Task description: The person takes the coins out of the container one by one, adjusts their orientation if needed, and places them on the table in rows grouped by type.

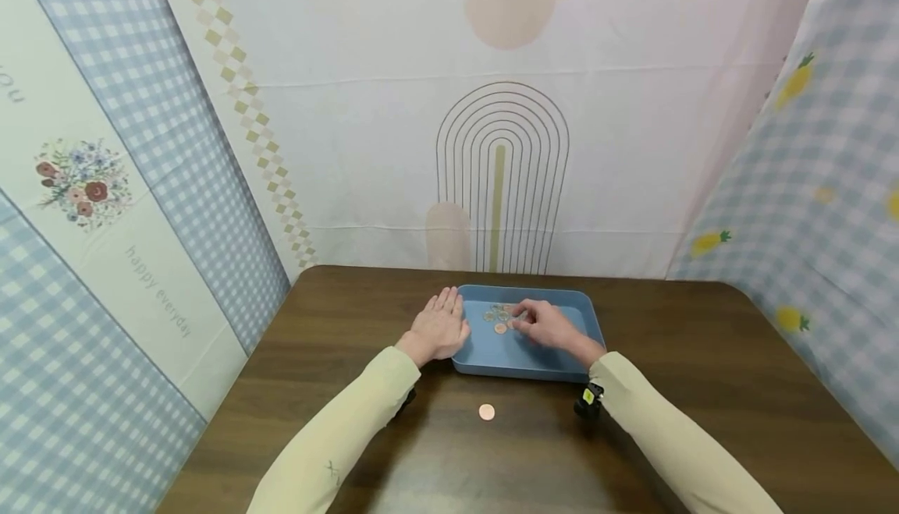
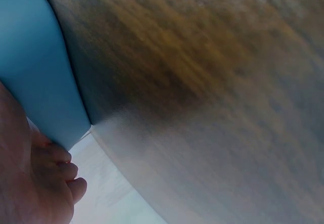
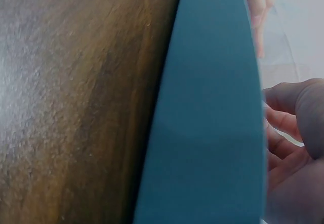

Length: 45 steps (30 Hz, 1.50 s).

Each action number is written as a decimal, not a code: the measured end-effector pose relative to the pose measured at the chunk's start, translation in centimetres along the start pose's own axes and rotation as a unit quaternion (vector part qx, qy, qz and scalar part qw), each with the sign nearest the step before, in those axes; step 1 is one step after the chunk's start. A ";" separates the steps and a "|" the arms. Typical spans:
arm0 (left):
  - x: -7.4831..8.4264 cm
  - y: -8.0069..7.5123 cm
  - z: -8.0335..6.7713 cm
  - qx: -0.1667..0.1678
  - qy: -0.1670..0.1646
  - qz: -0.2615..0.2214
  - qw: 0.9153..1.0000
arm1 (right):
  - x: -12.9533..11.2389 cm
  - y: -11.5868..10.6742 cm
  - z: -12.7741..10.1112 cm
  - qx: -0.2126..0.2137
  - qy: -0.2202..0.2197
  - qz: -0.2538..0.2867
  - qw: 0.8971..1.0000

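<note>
A shallow blue tray (image 1: 492, 354) lies on the brown table with several coins (image 1: 500, 328) in it, some coppery and some silvery or yellowish. My left hand (image 1: 441, 327) lies with straight fingers along the tray's left rim; in the left wrist view its fingertips (image 2: 77, 188) show past the blue wall. Reaching over the right side, my right hand (image 1: 546, 325) has bent fingers at the coin group, thumb and forefinger apart. The tray wall (image 3: 202, 112) hides its fingertips and the coins in the right wrist view. One copper coin (image 1: 487, 412) lies on the table in front of the tray.
The wooden table (image 1: 674, 373) extends to both sides and in front of the tray. A patterned cloth (image 1: 372, 147) hangs behind its far edge, with checked cloths (image 1: 808, 210) at the sides. A dark wrist device (image 1: 588, 401) is strapped below the right sleeve.
</note>
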<state>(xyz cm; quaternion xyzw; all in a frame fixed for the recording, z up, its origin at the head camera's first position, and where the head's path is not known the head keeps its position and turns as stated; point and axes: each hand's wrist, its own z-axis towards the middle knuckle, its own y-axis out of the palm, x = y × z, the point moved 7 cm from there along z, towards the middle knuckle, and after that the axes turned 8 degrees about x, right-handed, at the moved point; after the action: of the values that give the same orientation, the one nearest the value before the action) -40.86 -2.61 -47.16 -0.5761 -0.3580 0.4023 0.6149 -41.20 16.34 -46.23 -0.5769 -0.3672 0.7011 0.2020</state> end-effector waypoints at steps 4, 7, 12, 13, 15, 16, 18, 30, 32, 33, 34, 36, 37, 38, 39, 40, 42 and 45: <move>0.1 0.1 -0.1 0.004 0.001 0.000 1.000 | 0.8 0.4 0.3 0.008 0.013 0.000 1.000; 0.1 0.2 -0.1 0.003 0.000 0.003 1.000 | 1.3 0.8 0.5 0.018 0.021 -0.005 1.000; 0.1 0.4 -0.1 0.002 0.001 0.002 1.000 | 2.0 1.3 0.9 0.033 0.037 -0.016 0.999; 0.1 0.4 -0.1 0.001 0.001 0.004 1.000 | 2.1 1.4 0.9 0.035 0.037 -0.018 0.999; 0.1 0.3 -0.1 0.001 0.000 0.006 1.000 | 2.0 1.4 1.1 0.038 0.034 -0.022 0.998; 0.0 0.3 0.0 0.003 0.000 0.006 1.000 | 2.0 1.5 1.2 0.040 0.032 -0.024 0.998; 0.0 0.3 0.0 0.004 -0.001 0.006 1.000 | 2.0 1.5 1.3 0.042 0.030 -0.027 0.998; -0.1 0.1 0.0 0.012 0.003 0.006 1.000 | 2.0 1.7 1.8 0.039 0.043 -0.045 0.997; -0.1 0.1 0.0 0.012 0.003 0.006 1.000 | 2.0 1.7 1.9 0.036 0.046 -0.048 0.997; -0.1 0.1 0.0 0.011 0.003 0.007 1.000 | 2.1 1.7 1.9 0.035 0.050 -0.048 0.997; 0.0 0.1 0.0 0.011 0.004 0.008 1.000 | 2.1 1.7 1.9 0.034 0.052 -0.049 0.997; 0.0 0.1 0.0 0.010 0.004 0.008 1.000 | 2.1 1.7 1.9 0.032 0.055 -0.051 0.997; 0.0 0.1 0.0 0.011 0.004 0.008 1.000 | 2.1 1.6 1.8 0.032 0.055 -0.052 0.997; 0.0 0.1 0.0 0.011 0.004 0.009 1.000 | 2.1 1.6 1.8 0.033 0.055 -0.052 0.997; 0.0 0.1 0.0 0.011 0.004 0.010 1.000 | 2.0 1.5 1.8 0.034 0.055 -0.052 0.997; 0.0 0.1 0.0 0.012 0.004 0.010 1.000 | 2.0 1.5 1.7 0.035 0.056 -0.052 0.996; 0.0 0.1 -0.1 0.014 0.005 0.011 1.000 | 1.9 1.5 1.6 0.038 0.057 -0.054 0.996; 0.0 0.1 -0.5 0.014 0.009 0.013 1.000 | 1.6 1.6 1.1 0.043 0.062 -0.055 0.996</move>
<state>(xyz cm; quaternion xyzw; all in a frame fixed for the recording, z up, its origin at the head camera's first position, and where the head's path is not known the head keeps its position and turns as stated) -40.46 -2.79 -47.32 -0.5756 -0.3389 0.4101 0.6210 -42.46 16.12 -48.45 -0.5888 -0.3547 0.6670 0.2872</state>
